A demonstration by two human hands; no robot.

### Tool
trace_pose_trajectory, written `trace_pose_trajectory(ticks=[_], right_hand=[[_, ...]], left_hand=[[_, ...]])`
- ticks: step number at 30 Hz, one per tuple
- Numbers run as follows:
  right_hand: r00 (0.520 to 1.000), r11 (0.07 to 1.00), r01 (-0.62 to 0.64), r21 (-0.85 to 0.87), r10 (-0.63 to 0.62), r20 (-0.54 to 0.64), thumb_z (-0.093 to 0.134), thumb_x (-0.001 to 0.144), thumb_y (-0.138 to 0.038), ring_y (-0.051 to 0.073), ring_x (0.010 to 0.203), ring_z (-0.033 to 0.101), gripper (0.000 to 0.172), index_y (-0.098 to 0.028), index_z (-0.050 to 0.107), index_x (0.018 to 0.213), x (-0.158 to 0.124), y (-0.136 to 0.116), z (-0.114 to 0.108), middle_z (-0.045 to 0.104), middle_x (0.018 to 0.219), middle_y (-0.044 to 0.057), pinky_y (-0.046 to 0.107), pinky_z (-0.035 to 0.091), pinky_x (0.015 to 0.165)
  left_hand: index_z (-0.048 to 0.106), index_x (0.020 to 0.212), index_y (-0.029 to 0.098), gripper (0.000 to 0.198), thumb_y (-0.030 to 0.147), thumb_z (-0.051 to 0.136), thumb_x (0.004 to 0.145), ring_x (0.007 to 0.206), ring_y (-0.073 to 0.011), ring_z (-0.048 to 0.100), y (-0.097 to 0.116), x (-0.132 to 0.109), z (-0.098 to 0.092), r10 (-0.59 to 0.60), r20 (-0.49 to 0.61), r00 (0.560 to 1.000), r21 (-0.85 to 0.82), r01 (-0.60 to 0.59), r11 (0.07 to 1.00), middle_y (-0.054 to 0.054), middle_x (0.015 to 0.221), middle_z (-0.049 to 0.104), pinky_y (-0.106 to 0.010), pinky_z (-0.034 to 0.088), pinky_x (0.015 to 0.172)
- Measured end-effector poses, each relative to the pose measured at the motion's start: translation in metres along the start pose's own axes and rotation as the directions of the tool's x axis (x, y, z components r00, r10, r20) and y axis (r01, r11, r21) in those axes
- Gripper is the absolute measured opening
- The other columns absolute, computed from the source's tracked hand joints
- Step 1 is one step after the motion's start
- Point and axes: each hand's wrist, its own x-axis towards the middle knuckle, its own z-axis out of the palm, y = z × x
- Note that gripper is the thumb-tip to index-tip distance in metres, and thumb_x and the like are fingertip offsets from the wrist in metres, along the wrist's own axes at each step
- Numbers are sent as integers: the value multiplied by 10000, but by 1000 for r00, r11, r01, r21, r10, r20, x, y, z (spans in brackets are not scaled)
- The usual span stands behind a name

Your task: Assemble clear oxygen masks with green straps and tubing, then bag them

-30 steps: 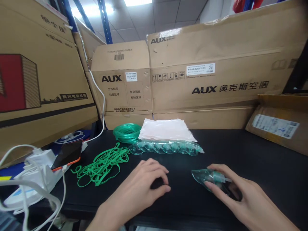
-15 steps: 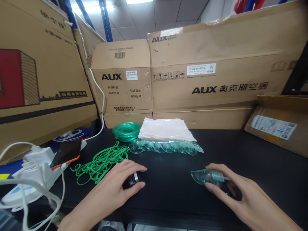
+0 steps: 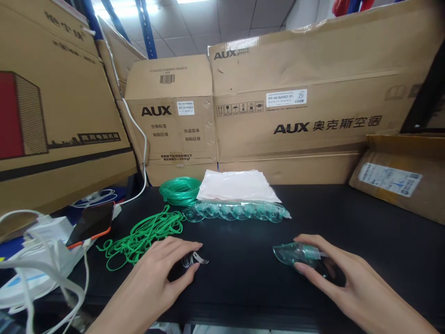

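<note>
On the left, my left hand curls over a small cluster of shiny bent metal strips. One curved metal strip with a hole sticks out between its thumb and index finger; the palm hides part of the cluster. To the right, my right hand grips a clear green oxygen mask between thumb and fingers, its narrow pointed end facing left. A row of nested green masks lies farther back. Beside my left hand is a tangle of green elastic straps.
A coil of green tubing and a stack of white sheets sit at the back of the black table. Cardboard boxes wall in the rear and sides. A phone and white chargers with cables crowd the left.
The view has shifted slightly. Between my left thumb and index finger, one metal strip has tilted and now sticks out farther to the right. My right hand keeps its hold on the mask.
</note>
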Motion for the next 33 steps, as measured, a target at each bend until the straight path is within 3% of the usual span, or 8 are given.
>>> trace_pose_trajectory(ticks=[4, 8, 11, 16, 22, 28, 33], right_hand=[[1000, 1000, 10, -10, -10, 22, 675, 983, -588, 162, 628, 692, 375, -341, 696, 1265, -1, 4, 1, 811, 1031, -2, 237, 578, 602], [1000, 1000, -4, -8, 4, 8, 666, 989, -599, 160, 645, 691, 373, -346, 693, 1262, -3, 4, 2, 808, 1058, -2, 237, 579, 626], [999, 1000, -6, 4, 5, 46, 670, 992, -590, 174, 701, 730, 388, -337, 680, 1285, -3, 4, 1, 811, 1092, 12, 241, 588, 648], [999, 1000, -12, -7, 12, 39, 651, 999, -595, 171, 692, 726, 375, -349, 684, 1280, -2, 3, 0, 812, 1084, 3, 247, 590, 659], [1000, 1000, -21, 2, 21, 13, 672, 987, -586, 166, 703, 738, 360, -352, 695, 1259, -3, 0, 1, 816, 1067, -15, 229, 588, 678], [1000, 1000, -2, 22, 3, -10, 680, 975, -586, 158, 717, 742, 343, -383, 696, 1251, -3, 3, 3, 812, 1057, -42, 216, 588, 679], [1000, 1000, -10, 15, 10, 2, 661, 991, -590, 150, 733, 740, 317, -416, 679, 1255, -4, 5, 4, 805, 1032, -63, 205, 584, 687]], left_hand=[[787, 1211, 337, 228, 347, 714, 995, 1087, -288, 741, 7, 9, -6, 91, 58, 994, 42, -93, 995, -15, 1197, 811, -476, 580, 972], [793, 1130, 320, 164, 382, 759, 981, 1046, -273, 731, 14, 15, -10, 101, 107, 989, 28, -104, 994, -7, 1170, 808, -444, 543, 943], [783, 1043, 292, 104, 320, 683, 1035, 1021, -249, 717, 17, 21, -9, 105, 166, 981, -4, -106, 994, 10, 1105, 812, -401, 502, 901], [743, 1020, 276, 245, 258, 517, 1114, 1042, -217, 694, 17, 28, -6, 131, 210, 969, -82, -117, 990, 15, 1088, 800, -369, 458, 935], [712, 983, 257, 252, 256, 499, 1117, 1008, -204, 676, 8, 25, -11, 115, 260, 959, -131, -83, 988, 0, 1054, 771, -332, 470, 912], [744, 1083, 294, 205, 393, 567, 1112, 1063, -207, 675, -3, 13, -16, 100, 246, 964, -138, -67, 988, 5, 1116, 766, -330, 492, 970], [752, 1219, 357, 284, 543, 711, 1008, 1185, -227, 652, -16, 4, -16, 74, 248, 966, -135, -41, 990, 14, 1222, 761, -332, 499, 1043]])
